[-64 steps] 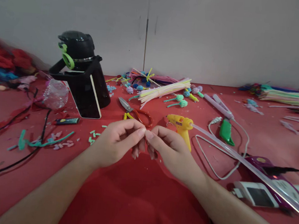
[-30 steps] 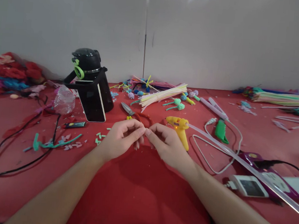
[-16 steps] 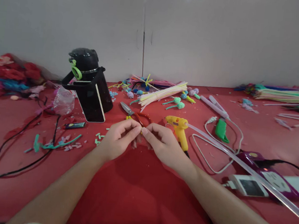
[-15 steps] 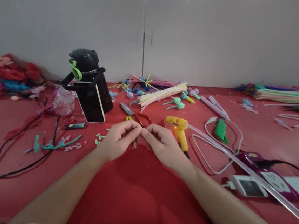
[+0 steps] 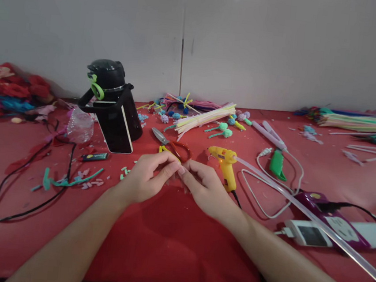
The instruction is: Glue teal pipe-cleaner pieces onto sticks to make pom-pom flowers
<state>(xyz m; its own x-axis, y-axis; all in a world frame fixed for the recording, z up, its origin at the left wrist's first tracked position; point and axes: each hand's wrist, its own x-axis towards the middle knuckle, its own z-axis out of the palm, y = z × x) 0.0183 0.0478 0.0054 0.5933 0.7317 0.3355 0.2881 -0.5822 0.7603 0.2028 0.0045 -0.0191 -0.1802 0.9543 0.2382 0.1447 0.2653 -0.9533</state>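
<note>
My left hand point(image 5: 149, 176) and my right hand point(image 5: 203, 187) meet fingertip to fingertip above the middle of the red table point(image 5: 178, 242). Both are pinched closed, and whatever lies between the fingertips is too small to make out. Just beyond them lie scissors point(image 5: 181, 151) with red handles and a tool with yellow handles point(image 5: 163, 149), partly covered by my fingers. Small pale green pieces point(image 5: 125, 171) are scattered beside my left hand. A yellow glue gun point(image 5: 226, 164) with a long clear stick point(image 5: 289, 196) rests to the right of my right hand.
A black flask point(image 5: 134, 113) stands at back left, a phone point(image 5: 114, 129) leaning on it. Pipe cleaners point(image 5: 206, 119) lie at the back. To the right are a lilac tool point(image 5: 270, 134), a green holder point(image 5: 277, 164), white cable and purple power strip point(image 5: 342, 224). A black cord point(image 5: 17, 217) loops left.
My hands have drawn slightly closer together at the fingertips, with my left hand shifted a little to the right. The view has moved very slightly.
</note>
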